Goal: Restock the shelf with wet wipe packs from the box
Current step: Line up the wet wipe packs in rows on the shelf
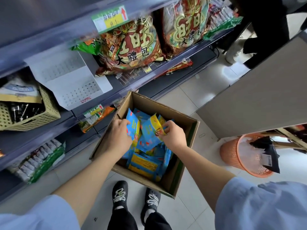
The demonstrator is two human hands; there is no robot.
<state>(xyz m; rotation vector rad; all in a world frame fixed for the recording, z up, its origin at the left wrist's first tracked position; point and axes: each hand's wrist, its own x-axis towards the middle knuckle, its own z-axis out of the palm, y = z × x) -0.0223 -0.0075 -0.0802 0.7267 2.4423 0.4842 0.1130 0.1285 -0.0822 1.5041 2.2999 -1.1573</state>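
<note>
The shelf (49, 135) stands on the left. The open box (144, 103) sits on the floor at its foot, long axis running from the shelf towards the feet. Jumbled packs (144, 165) lie inside. The left hand (118, 135) grips one pack (132, 123) on end. The right hand (172, 135) pinches a second pack (149, 131) by its top edge.

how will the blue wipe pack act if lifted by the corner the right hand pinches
Probably floppy: the blue wipe pack is a soft film pouch lying bent among others in the box, so it may sag and swing from the pinch of the right hand. Likely light: it looks thin. Its glossy film could slip; the left hand grips another pack more fully.
</note>
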